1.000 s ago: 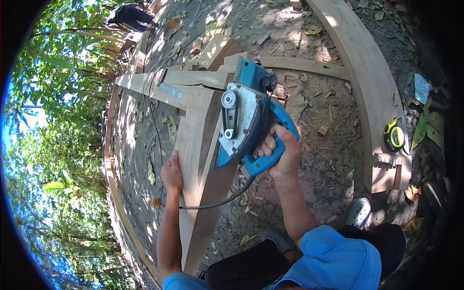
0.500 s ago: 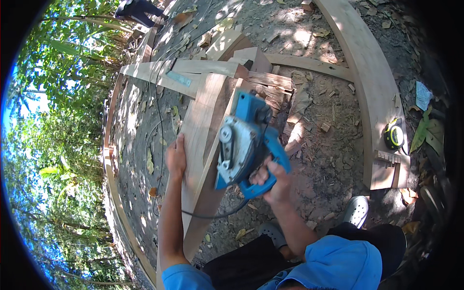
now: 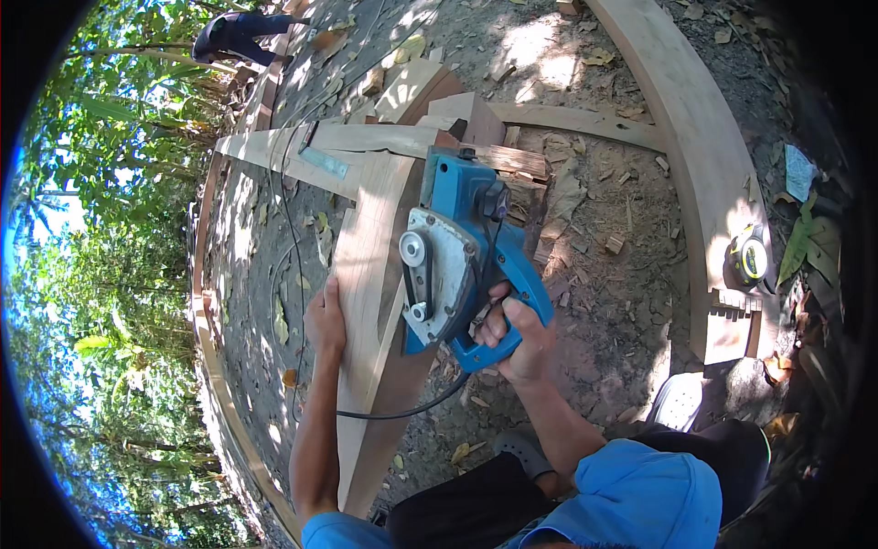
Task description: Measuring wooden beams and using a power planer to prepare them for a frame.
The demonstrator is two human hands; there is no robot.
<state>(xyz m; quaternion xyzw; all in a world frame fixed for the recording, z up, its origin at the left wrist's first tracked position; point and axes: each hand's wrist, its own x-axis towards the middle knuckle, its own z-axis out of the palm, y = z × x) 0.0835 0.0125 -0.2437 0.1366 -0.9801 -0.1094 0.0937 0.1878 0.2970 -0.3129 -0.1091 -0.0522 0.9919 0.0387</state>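
My right hand (image 3: 523, 343) is closed round the rear handle of a blue electric planer (image 3: 455, 197). The planer is tipped on its side along the right edge of a thick wooden beam (image 3: 370, 265), with its belt and pulleys showing. Whether its sole touches the wood cannot be made out. My left hand (image 3: 326, 318) grips the beam's left edge, some of its fingers hidden. From the planer's handle a dark power cord (image 3: 402, 414) loops left across the beam.
A metal square (image 3: 325, 163) lies on crossing timbers beyond the beam. At right, a long timber (image 3: 681, 119) carries a tape measure (image 3: 750, 259). Wood offcuts and leaves litter the dirt. Another person (image 3: 238, 38) bends over at the far left.
The planer has turned more upright in view and shifted slightly left, its belt side now facing up more. My left hand stays on the beam. The person far off shows more fully.
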